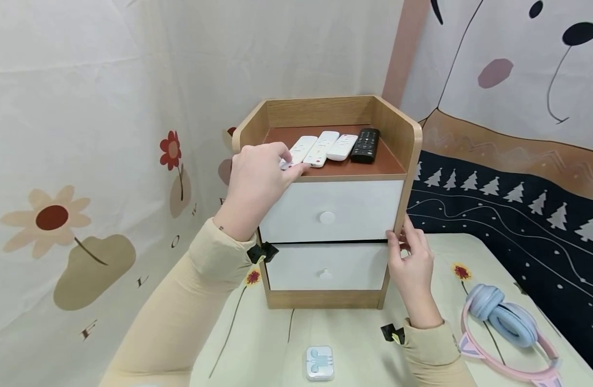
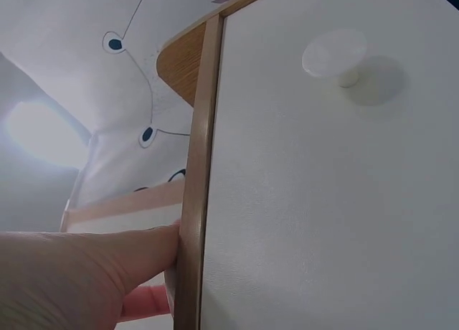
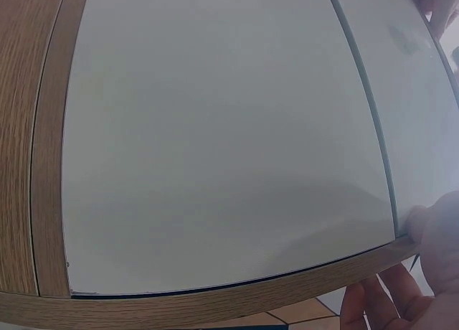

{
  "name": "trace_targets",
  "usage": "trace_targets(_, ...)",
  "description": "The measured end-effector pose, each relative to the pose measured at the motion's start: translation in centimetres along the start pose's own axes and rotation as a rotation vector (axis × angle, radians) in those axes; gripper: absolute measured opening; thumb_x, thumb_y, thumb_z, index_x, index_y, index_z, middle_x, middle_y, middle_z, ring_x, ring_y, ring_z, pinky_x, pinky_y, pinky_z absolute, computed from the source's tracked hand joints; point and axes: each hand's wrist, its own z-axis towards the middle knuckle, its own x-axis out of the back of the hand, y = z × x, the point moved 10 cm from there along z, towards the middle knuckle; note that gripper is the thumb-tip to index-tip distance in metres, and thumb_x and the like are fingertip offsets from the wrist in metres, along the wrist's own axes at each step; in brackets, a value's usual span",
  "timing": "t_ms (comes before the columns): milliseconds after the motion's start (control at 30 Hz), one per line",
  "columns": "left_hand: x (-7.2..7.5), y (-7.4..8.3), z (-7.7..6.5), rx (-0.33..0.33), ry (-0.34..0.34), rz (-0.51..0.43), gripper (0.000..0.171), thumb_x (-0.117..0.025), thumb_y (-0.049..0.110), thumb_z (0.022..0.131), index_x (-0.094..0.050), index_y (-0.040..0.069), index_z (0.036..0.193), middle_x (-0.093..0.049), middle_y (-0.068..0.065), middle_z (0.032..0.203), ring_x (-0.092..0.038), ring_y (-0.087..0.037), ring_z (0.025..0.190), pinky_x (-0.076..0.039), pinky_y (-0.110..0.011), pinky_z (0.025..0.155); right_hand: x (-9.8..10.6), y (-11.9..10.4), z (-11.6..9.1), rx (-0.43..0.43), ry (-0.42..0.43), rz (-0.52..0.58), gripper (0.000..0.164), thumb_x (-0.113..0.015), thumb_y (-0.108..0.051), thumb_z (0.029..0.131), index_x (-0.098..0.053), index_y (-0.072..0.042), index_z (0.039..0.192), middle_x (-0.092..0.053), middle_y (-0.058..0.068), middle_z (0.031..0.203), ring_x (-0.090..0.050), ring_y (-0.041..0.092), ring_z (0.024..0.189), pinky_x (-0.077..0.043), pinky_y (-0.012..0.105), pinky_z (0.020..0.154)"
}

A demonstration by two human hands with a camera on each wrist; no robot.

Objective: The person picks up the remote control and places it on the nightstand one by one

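My left hand (image 1: 259, 174) reaches over the front left of a small two-drawer cabinet (image 1: 325, 300). Thumb and fingers curl round the near end of the leftmost white remote control (image 1: 303, 146), partly covering it. In the left wrist view, the thumb (image 2: 147, 251) lies against the wooden shelf edge. To the right lie another white remote (image 1: 327, 141), a shorter white one (image 1: 343, 146) and a black remote (image 1: 366, 144). My right hand (image 1: 414, 263) grips the cabinet's right side, thumb at the front edge near the gap between the drawers, fingers round the side panel.
Both white drawers, upper (image 1: 354, 201) and lower (image 1: 354, 263), are closed and have round knobs. An earphone case (image 1: 319, 363) lies on the table in front. Blue and pink headphones (image 1: 511, 322) rest at the right. A patterned curtain (image 1: 83, 123) hangs behind.
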Motion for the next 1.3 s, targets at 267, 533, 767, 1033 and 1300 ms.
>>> trace_targets(267,-1.0,-0.2,0.9,0.049,-0.054,0.006,0.038,-0.079,0.053,0.099,-0.081,0.016,0.107,-0.074,-0.004,0.084,-0.067,-0.03,0.086,-0.057,-0.046,0.079,0.1,0.0,-0.1,-0.002,0.003,0.0,0.057,-0.072,-0.009,0.105,-0.056,-0.006,0.16,-0.068,0.023,0.107,-0.059,0.002,0.097,-0.043,-0.004,0.085)
trace_targets(533,-1.4,-0.6,1.4,0.072,-0.083,0.013,0.039,-0.078,0.055,0.099,-0.083,0.018,0.11,-0.078,-0.004,0.094,-0.066,-0.028,0.085,-0.055,-0.043,0.075,-0.1,0.0,-0.1,0.0,0.003,0.003,0.057,-0.072,-0.008,0.105,-0.056,-0.008,0.161,-0.068,0.022,0.107,-0.065,0.012,0.097,-0.043,-0.004,0.085)
trace_targets(767,-1.8,-0.7,1.6,0.078,-0.118,-0.008,0.038,-0.077,0.053,0.1,-0.085,0.019,0.114,-0.082,-0.004,0.116,-0.072,-0.031,0.096,-0.058,-0.046,0.08,-0.1,0.0,0.0,0.004,0.008,0.01,0.057,-0.072,-0.008,0.105,-0.057,-0.008,0.16,-0.068,0.023,0.107,-0.07,0.023,0.095,-0.044,-0.004,0.084)
trace_targets(1033,-2.4,-0.8,1.8,0.073,-0.183,-0.051,0.04,-0.074,0.05,0.103,-0.083,0.019,0.127,-0.08,-0.002,0.133,-0.074,-0.031,0.121,-0.06,-0.048,0.096,-0.2,-0.1,-0.1,0.003,0.003,0.006,0.057,-0.072,-0.008,0.105,-0.056,-0.006,0.16,-0.068,0.023,0.107,-0.072,0.033,0.096,-0.042,-0.005,0.086)
trace_targets(1300,-2.2,-1.1,1.5,0.053,-0.167,-0.088,0.041,-0.071,0.047,0.105,-0.08,0.02,0.135,-0.079,-0.002,0.138,-0.073,-0.03,0.125,-0.059,-0.049,0.098,-0.2,-0.5,0.1,-0.019,-0.034,0.001,0.056,-0.071,-0.011,0.107,-0.056,-0.007,0.16,-0.069,0.022,0.11,-0.072,0.035,0.101,-0.042,-0.005,0.086)
